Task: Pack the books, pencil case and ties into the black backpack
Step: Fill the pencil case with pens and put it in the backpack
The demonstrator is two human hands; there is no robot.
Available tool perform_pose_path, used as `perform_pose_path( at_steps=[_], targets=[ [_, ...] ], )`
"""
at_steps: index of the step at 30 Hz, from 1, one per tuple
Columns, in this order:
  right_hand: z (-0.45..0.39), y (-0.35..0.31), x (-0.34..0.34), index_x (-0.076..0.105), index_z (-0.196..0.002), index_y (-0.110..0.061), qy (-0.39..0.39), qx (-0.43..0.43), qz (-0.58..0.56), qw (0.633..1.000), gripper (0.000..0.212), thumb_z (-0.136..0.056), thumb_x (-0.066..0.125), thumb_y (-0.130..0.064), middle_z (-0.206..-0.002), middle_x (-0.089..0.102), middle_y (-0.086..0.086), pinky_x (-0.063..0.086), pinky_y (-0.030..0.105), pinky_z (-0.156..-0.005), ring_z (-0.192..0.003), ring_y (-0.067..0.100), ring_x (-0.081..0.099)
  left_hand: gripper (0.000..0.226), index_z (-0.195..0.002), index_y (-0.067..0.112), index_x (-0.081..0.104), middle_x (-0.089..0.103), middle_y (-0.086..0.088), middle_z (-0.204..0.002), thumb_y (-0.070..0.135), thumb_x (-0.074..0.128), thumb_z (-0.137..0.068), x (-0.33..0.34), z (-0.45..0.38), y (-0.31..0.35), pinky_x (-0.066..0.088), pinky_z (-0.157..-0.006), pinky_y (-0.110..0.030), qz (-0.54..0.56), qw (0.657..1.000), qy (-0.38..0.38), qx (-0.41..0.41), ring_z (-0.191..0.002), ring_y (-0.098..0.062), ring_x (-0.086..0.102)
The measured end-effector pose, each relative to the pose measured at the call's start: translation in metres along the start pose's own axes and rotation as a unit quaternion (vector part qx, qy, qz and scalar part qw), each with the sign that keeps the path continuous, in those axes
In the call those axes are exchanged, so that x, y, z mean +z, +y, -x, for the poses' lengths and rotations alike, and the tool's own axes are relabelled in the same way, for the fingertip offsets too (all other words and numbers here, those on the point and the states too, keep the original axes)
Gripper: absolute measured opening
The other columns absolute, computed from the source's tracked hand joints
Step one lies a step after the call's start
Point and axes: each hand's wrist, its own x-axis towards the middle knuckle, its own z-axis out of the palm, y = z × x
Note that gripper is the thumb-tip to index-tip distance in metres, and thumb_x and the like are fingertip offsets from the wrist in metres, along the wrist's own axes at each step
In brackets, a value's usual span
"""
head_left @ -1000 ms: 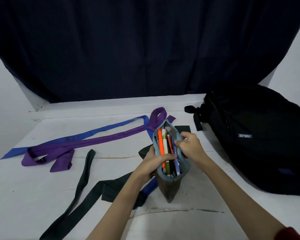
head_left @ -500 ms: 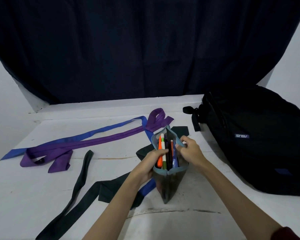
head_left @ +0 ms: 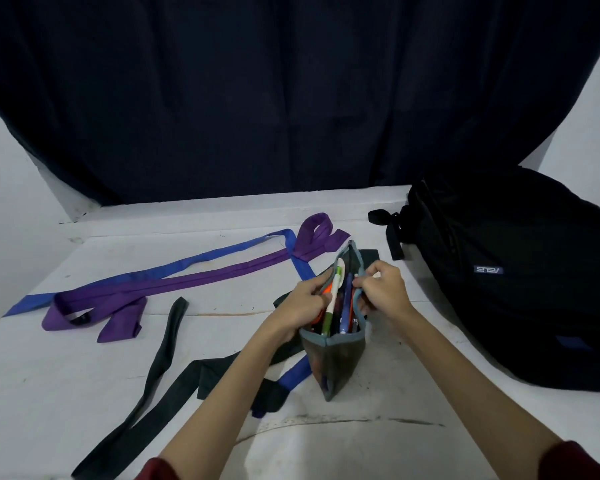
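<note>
The pencil case [head_left: 336, 327] stands upright near the middle of the white table [head_left: 84, 375], its mouth gaping and pens [head_left: 331, 306] sticking up out of it. The left hand [head_left: 303, 303] grips the left edge of the opening; the right hand [head_left: 383, 294] pinches the right edge, probably at the zip, though the pull itself is too small to make out. If the zip is dragged shut now, a pen tip could catch in it, or the case could tip and spill. The black backpack [head_left: 520, 271] lies at the right, well apart from the case, and I cannot tell whether it is open. The purple tie [head_left: 174, 284], blue tie [head_left: 201, 258] and black tie [head_left: 167, 348] trail loose on the left and could snag a forearm. No books are in sight.
</note>
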Motion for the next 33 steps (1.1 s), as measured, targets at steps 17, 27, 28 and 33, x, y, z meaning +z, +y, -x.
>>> perform_pose_path(
  at_steps=[17,27,28,33],
  targets=[
    [-0.041,-0.005,-0.033,0.073,-0.084,-0.016,-0.001,-0.094,0.218,0.971,0.020,-0.092,0.054,-0.016,-0.069,0.069,0.005,0.041,0.023,-0.056,-0.069,0.021,0.064,0.018,-0.095,0.024,0.075,0.020,0.019,-0.155,0.037,0.067,-0.085,0.005,0.033,-0.001,0.002,-0.119,-0.043,-0.256,0.936,-0.087,0.226,-0.145,-0.003,-0.004],
    [-0.052,-0.016,-0.052,0.075,-0.079,-0.012,-0.005,-0.043,0.328,0.944,0.021,-0.085,0.055,-0.015,-0.069,0.069,0.006,0.046,0.024,-0.051,-0.052,0.019,0.063,0.017,-0.085,0.022,0.057,0.062,0.007,-0.087,0.038,0.059,-0.090,-0.011,0.033,0.002,0.024,-0.104,-0.029,-0.503,0.816,0.027,0.281,-0.086,-0.015,0.054],
    [-0.054,-0.016,-0.057,0.074,-0.076,-0.006,-0.003,-0.037,0.322,0.946,0.020,-0.083,0.056,-0.012,-0.064,0.068,0.007,0.048,0.024,-0.051,-0.048,0.019,0.063,0.014,-0.085,0.021,0.058,0.061,0.009,-0.088,0.034,0.061,-0.088,-0.024,0.030,-0.001,0.021,-0.107,-0.027,-0.489,0.826,0.035,0.277,-0.089,-0.013,0.055],
    [-0.053,-0.022,-0.068,0.064,-0.057,-0.001,-0.041,0.018,0.229,0.972,0.022,-0.079,0.062,-0.003,-0.036,0.052,0.004,0.031,0.017,-0.033,-0.027,0.012,0.046,0.017,-0.079,0.020,0.050,0.059,0.003,-0.092,0.019,0.064,-0.089,-0.090,0.019,-0.023,0.026,-0.110,-0.029,-0.432,0.866,0.111,0.225,-0.090,-0.009,0.047]
  ],
)
